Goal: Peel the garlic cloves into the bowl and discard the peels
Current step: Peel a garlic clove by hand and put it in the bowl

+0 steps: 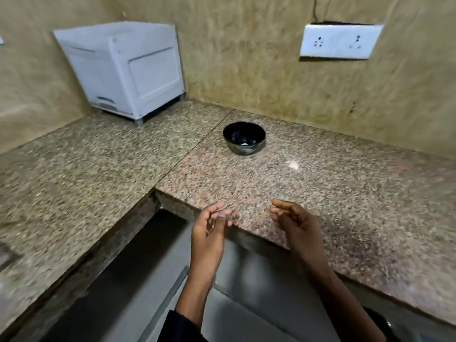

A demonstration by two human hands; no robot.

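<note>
Head view: a person's left hand [212,225] and right hand [292,218] hover with loosely curled fingers, holding nothing, over the near edge of the granite worktop [320,188]. Beyond them the black bowl [244,138] stands on the worktop, something small and pale inside; a white appliance [123,70] sits farther left of the bowl.

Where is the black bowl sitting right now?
In the head view the black bowl stands on the granite counter, near the back wall, right of the white appliance in the corner and beyond both hands.
</note>
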